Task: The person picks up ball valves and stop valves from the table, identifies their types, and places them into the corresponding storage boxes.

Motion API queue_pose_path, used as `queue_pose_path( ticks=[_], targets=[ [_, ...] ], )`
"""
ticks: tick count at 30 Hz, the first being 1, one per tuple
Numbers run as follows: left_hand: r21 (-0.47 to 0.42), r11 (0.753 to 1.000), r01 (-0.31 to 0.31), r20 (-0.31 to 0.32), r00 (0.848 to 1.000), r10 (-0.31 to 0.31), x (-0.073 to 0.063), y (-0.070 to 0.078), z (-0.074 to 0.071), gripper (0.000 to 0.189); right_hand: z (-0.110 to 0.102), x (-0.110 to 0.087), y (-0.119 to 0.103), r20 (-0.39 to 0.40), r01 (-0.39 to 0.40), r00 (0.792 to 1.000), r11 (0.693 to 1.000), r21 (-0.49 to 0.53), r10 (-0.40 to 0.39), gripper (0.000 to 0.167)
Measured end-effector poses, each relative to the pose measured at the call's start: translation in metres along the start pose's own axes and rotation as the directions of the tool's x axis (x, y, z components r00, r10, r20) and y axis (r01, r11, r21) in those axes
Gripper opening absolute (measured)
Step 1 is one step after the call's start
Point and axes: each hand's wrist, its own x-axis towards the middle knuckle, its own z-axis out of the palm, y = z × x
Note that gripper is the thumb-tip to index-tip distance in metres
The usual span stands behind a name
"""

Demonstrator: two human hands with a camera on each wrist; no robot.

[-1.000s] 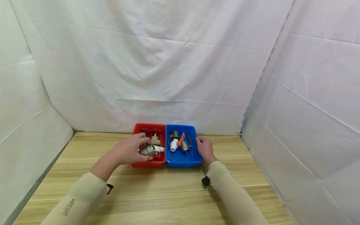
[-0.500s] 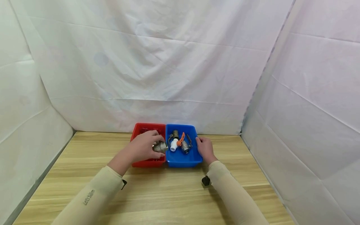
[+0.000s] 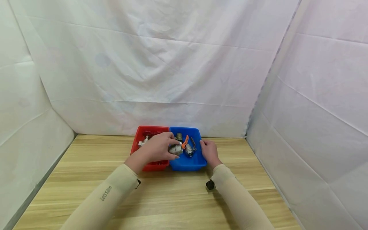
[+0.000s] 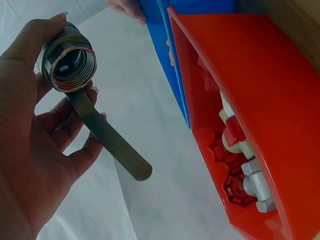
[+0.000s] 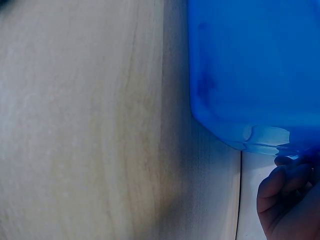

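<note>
My left hand [image 3: 156, 147] pinches a large metal ball valve [image 3: 175, 150] between thumb and fingers, over the near left part of the blue bin [image 3: 188, 166]. In the left wrist view the valve's threaded opening faces the camera, and its flat lever [image 4: 115, 142] hangs down past the fingers. My right hand [image 3: 210, 152] grips the blue bin's right rim, also seen in the right wrist view. Inside that bin lie a metal valve [image 3: 189, 150], an orange lever [image 3: 185, 141] and a brass-coloured valve [image 3: 179, 136]. A white valve is mostly hidden behind the held one.
Against the blue bin's left side stands a red bin [image 3: 155, 168], partly covered by my left hand. It holds several valves with red handwheels [image 4: 239, 189] and a silver-coloured valve [image 4: 257, 185]. White cloth [image 3: 149, 80] encloses the wooden table [image 3: 166, 198] at the back and sides.
My left hand has carried the metal ball valve rightward from over the red bin to over the blue bin. The right hand has stayed at the blue rim.
</note>
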Motion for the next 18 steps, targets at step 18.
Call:
queue_pose_path(
  ticks=[18],
  targets=[
    [0.001, 0.994, -0.107, 0.028, 0.994, 0.107, 0.034, 0.025, 0.012, 0.057, 0.0, 0.0, 0.002, 0.0, 0.029, 1.0, 1.0, -0.012, -0.029, 0.046]
  ],
)
